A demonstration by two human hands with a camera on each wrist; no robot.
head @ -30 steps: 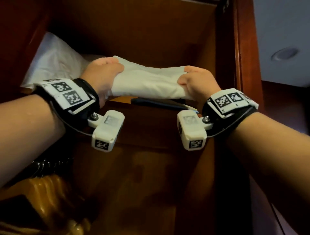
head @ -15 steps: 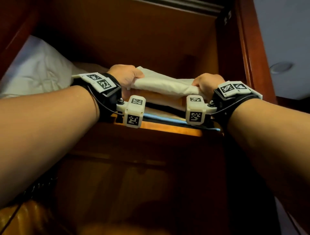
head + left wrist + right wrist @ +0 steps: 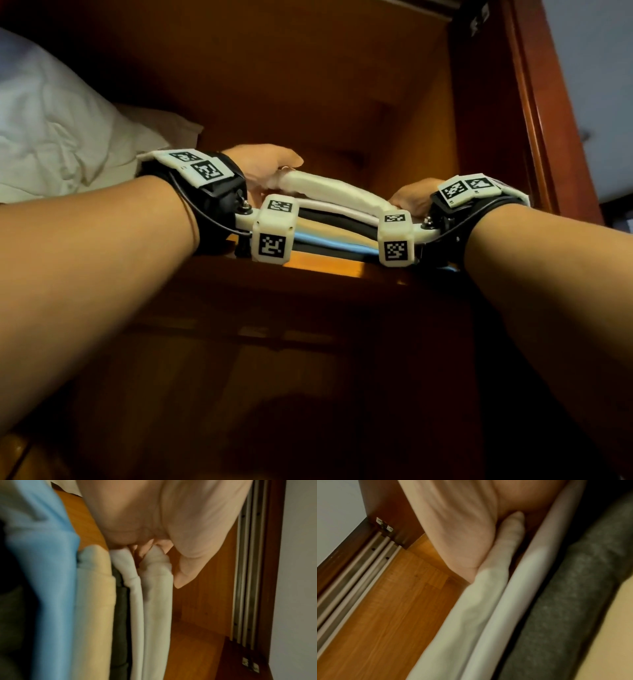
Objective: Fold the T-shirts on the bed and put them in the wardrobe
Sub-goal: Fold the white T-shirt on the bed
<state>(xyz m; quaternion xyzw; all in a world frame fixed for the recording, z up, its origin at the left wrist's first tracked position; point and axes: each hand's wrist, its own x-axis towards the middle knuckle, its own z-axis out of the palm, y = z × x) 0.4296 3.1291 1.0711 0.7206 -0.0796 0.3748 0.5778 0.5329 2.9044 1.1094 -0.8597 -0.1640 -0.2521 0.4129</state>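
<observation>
A folded white T-shirt (image 3: 329, 188) lies on top of a stack of folded shirts (image 3: 329, 236) on the upper wardrobe shelf (image 3: 325, 265). My left hand (image 3: 263, 168) grips its left end, thumb on top and fingers under the fold (image 3: 149, 555). My right hand (image 3: 411, 198) grips its right end the same way (image 3: 489, 561). Under it the stack shows a white (image 3: 135, 601), a dark grey (image 3: 573, 588), a cream (image 3: 96, 595) and a light blue (image 3: 48, 574) layer.
A white pillow or bedding bundle (image 3: 51, 130) fills the shelf's left part. The wardrobe's right side panel (image 3: 479, 120) stands close to my right wrist. A sliding-door track (image 3: 356, 566) runs along the top front edge. A dark lower compartment lies below the shelf.
Both hands carried the white T-shirt up and forward into the shelf and lowered it onto the stack of folded shirts. The grip on both ends stays.
</observation>
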